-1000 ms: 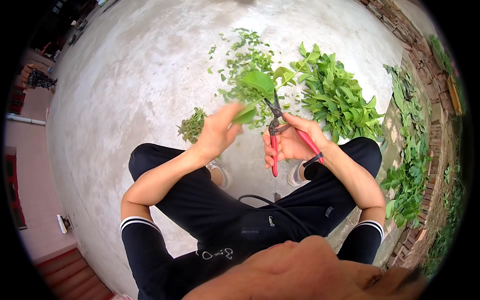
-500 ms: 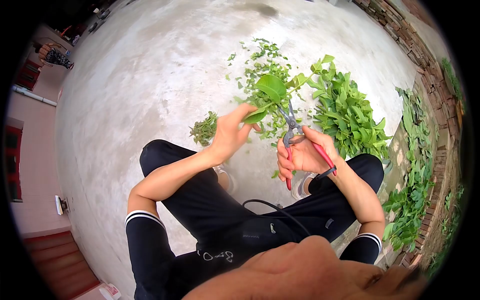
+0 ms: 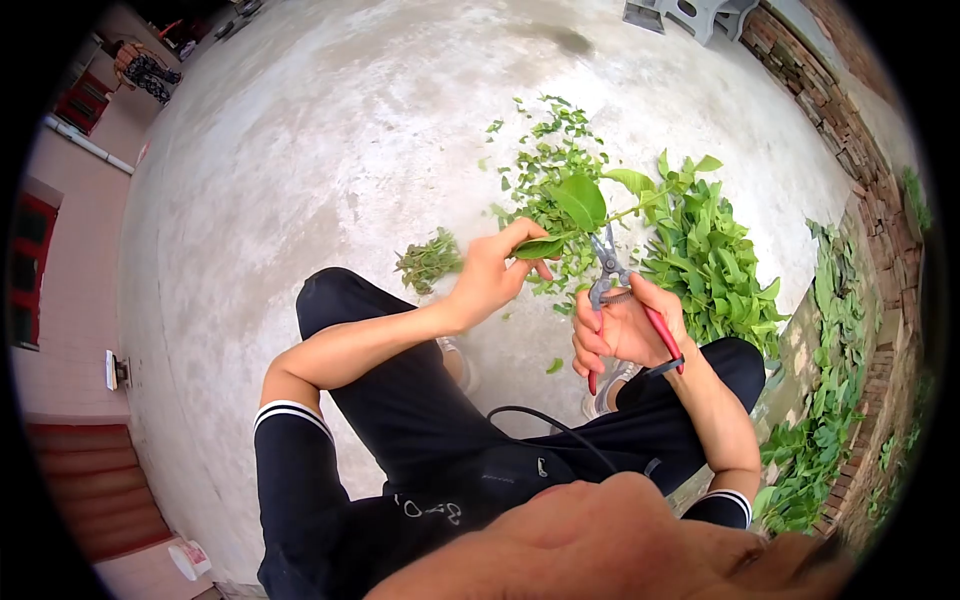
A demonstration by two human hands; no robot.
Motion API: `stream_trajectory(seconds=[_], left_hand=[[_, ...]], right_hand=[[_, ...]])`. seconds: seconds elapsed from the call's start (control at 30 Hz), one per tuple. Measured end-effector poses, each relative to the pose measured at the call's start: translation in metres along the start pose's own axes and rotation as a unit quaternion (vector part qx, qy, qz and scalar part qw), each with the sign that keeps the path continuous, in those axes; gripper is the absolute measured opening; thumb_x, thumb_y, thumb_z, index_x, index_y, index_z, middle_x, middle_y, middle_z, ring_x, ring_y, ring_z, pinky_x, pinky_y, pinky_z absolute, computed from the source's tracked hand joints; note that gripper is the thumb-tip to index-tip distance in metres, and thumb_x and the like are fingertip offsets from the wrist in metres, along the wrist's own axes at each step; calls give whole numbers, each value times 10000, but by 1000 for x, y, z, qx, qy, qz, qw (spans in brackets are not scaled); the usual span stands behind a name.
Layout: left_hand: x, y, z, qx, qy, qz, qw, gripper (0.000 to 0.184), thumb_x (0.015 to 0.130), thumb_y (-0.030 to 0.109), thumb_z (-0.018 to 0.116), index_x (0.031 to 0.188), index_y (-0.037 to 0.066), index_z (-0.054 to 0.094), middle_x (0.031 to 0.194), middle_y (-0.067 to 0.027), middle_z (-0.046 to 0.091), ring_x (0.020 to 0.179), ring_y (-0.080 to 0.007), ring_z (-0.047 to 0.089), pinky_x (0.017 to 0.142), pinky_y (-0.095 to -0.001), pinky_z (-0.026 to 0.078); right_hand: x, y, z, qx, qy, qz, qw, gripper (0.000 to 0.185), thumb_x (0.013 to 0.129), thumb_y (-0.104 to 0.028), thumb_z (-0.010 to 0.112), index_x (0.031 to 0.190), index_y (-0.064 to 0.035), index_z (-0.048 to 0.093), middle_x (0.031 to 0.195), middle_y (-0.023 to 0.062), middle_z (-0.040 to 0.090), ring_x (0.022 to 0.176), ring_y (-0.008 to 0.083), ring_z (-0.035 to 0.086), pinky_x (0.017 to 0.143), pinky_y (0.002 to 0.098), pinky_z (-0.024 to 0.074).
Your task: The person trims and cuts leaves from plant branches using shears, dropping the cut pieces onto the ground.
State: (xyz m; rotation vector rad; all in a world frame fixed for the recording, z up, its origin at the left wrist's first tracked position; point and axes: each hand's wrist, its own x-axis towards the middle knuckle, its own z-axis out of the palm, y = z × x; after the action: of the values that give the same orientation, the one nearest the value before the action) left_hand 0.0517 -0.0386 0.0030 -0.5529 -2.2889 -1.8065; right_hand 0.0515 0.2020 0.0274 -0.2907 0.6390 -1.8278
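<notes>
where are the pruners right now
In the head view, the pruners are right of centre, in the right hand, blades by the sprig, left of the leaf pile.

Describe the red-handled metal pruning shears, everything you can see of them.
The grey, metal-looking pruning shears with smooth red handles are held in the right grip, handles spread, a coil spring between them. The grey blades point forward at a green leafy stem; whether they touch it is unclear. A thin dark band crosses one handle near its end.
</notes>
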Motion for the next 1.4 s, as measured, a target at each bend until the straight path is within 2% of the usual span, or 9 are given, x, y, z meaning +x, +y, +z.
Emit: stream_trajectory(seconds=[0.47,0.63,0.87,0.97,1.07,1.13,1.2,1.3,1.4], left_hand=[[2,-7,4,-91,-4,-60,994,253,836,-128,449,1040,-7,536,910,-119,739,751,-163,730,647,-298,530],[7,-18,8,-174,-36,-119,977,134,981,41,599,1054,28,487,985,-85,745,724,-137,709,625,-276,515],[13,-22,7,-215,4,-190,958,136,995,15,537,1120,39,487,1038,-118,734,733,-146,699,646,-278,541],[18,-23,6,-254,60,-263,929,273,1021,42,497,1292,50,461,1087,-118,720,773,-141,691,695,-297,547],[30,-22,-5,-193,74,-242,948,117,1051,87,481,1151,36,447,1077,-137,714,790,-169,704,702,-315,553],[31,-17,-7,-149,60,-214,964,62,1042,73,480,1078,35,445,1065,-147,704,762,-177,700,687,-313,555],[35,-17,-3,-156,24,-173,972,86,1003,8,486,1072,35,442,1055,-159,687,720,-181,695,674,-310,567],[31,0,-3,-54,-67,-158,984,164,902,-68,490,1029,29,452,961,-109,696,725,-175,674,658,-329,524],[20,3,12,-18,-98,-86,991,198,867,-84,489,1021,28,436,892,-112,687,768,-214,677,666,-356,506]], right_hand=[[2,8,-6,-58,41,-25,997,651,978,-590,430,1071,40,565,842,183,601,878,401,636,914,560,466],[4,6,2,-54,59,-22,997,525,980,-476,494,1075,35,569,875,175,617,890,366,640,918,536,474],[-4,-13,10,-279,220,53,933,323,937,-304,608,1034,4,606,874,133,651,800,271,675,796,395,552],[-13,-22,-6,-55,114,92,988,486,976,-413,503,1049,52,625,900,188,669,835,348,679,831,479,538],[-13,-18,-2,-156,149,20,976,387,970,-350,572,1052,26,615,893,148,655,828,295,673,796,416,536],[-9,-14,10,-280,203,-92,934,213,931,-188,668,1036,-21,588,860,74,619,833,177,608,762,309,497],[-6,-8,1,-418,313,-255,814,191,916,-103,684,1048,-33,566,874,40,609,826,126,560,757,275,466],[-7,-23,12,-524,404,-297,689,253,863,-26,732,1027,-35,540,972,41,629,822,138,567,774,279,462],[-3,-30,18,-729,405,-324,446,363,841,-50,793,1059,-32,504,1000,74,639,844,176,618,754,291,510]])
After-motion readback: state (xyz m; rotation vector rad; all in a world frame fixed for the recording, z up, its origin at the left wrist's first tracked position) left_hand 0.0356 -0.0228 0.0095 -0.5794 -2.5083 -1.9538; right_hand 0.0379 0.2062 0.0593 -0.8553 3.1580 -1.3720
